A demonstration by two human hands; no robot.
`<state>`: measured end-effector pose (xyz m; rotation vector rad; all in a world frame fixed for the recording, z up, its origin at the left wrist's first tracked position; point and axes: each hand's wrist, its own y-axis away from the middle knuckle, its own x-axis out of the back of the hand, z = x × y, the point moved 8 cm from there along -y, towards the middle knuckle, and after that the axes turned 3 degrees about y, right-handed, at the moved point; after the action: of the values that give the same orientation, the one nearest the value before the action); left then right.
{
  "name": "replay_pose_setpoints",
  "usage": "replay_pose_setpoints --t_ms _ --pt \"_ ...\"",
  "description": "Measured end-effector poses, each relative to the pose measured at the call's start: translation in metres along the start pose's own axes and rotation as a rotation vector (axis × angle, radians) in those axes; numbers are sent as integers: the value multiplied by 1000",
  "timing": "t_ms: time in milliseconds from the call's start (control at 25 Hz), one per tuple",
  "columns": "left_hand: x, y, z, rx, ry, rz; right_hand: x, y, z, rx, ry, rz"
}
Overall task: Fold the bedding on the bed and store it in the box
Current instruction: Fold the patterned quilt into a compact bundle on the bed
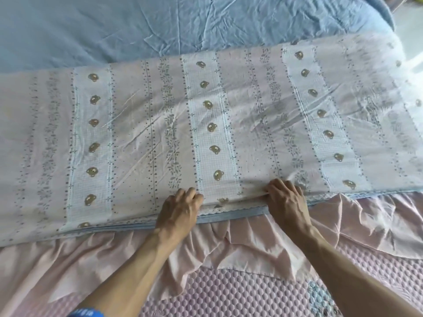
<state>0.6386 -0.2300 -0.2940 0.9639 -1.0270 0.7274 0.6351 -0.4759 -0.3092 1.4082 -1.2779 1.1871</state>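
Bedding (206,124): wrinkled printed cotton, folded | both hands grip hem

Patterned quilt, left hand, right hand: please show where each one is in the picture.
patterned quilt (206,115), head view, middle of top layer.
left hand (177,210), head view, back of hand.
right hand (286,200), head view, back of hand.

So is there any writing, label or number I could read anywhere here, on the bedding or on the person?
None can be read.
Patterned quilt: only printed bear faces, leafy stripes and dots, no words.
Blue wristband at the bottom edge: pale marks that may be lettering, too blurred and cut off to read.
Blue sheet, pink sheet and quilted mattress pad: no text shows.
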Motion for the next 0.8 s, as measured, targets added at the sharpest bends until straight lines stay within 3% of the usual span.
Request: replay_pose_setpoints --t_ms 200,280,360,480,600,800 --pt "-10 3 11 14 40 -98 10 17 2 128 46 28" --pt "-16 14 23 -18 -4 -81 13 32 1 145 70 32" --pt "-13 17 28 55 -29 -64 15 29 3 116 105 8" --pt "-7 5 27 152 -7 -17 17 4 31 -27 169 -41" --pt "-13 -4 30 138 -12 18 29 0 87 -205 250 -114" --pt "-19 -12 68 61 20 -63 55 23 162 -424 310 -185"
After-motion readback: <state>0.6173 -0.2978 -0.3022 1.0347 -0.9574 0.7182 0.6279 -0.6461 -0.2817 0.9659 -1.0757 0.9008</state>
